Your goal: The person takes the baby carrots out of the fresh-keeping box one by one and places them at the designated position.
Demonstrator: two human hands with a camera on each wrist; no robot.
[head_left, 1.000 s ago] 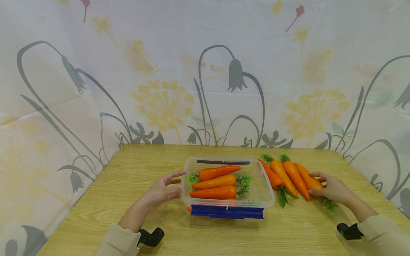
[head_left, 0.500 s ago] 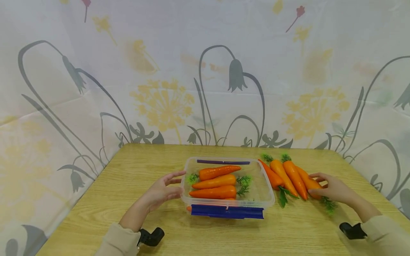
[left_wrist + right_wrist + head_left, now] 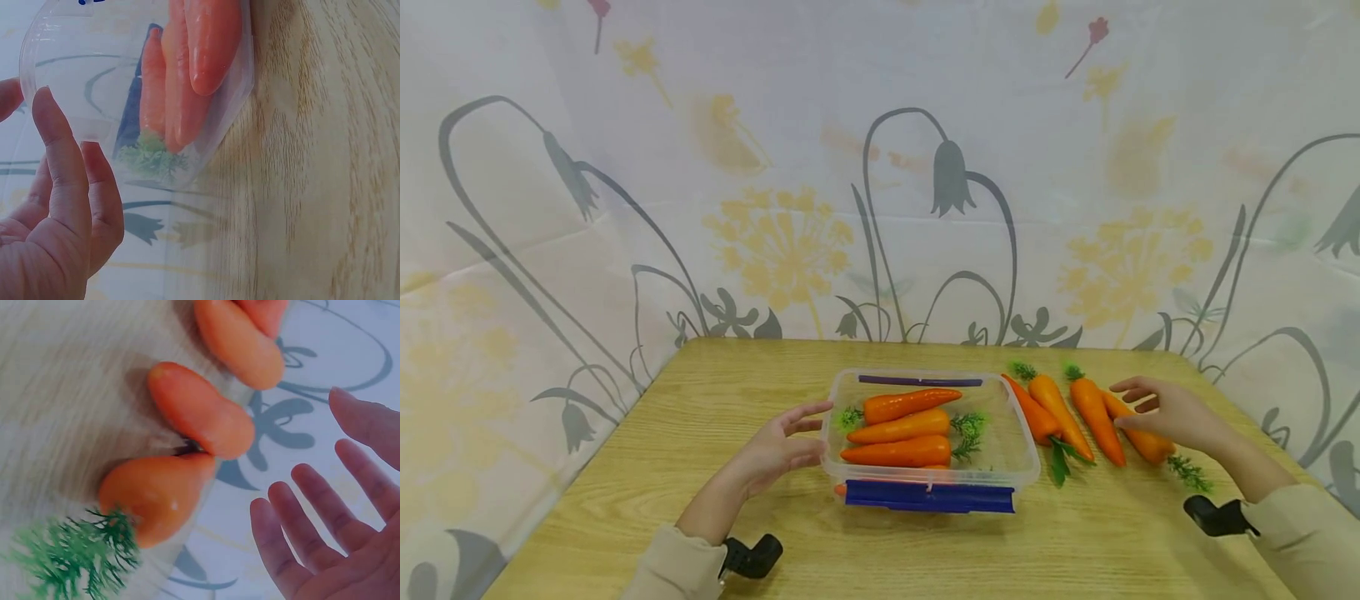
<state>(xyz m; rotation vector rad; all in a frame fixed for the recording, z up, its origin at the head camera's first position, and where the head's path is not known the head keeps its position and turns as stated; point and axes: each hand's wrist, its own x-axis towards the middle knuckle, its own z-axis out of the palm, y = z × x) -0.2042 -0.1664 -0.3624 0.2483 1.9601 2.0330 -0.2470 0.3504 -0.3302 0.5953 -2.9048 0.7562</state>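
Note:
A clear plastic box [image 3: 1000, 425] with blue clips [image 3: 928, 496] stands mid-table, with several carrots [image 3: 898, 451] and their green tops inside. My left hand [image 3: 778, 450] touches the box's left side with extended fingers; the left wrist view shows the fingertips [image 3: 47, 103] at its rim. To the right of the box several loose carrots [image 3: 1060, 417] lie on the table. My right hand [image 3: 1180, 417] hovers over the rightmost carrot [image 3: 1138, 432], fingers spread and holding nothing. In the right wrist view that carrot [image 3: 156, 494] lies apart from the fingers.
The wooden table [image 3: 700, 400] ends at a floral-patterned cloth backdrop [image 3: 775, 167]. Bare wood shows in front of the box. A black device [image 3: 752, 557] sits at the left wrist and another black device [image 3: 1217, 515] at the right.
The rightmost carrot has shifted right and its neighbour slightly right, leaving a wider gap to the other loose carrots. My right hand has lifted and opened. My left hand has stayed put.

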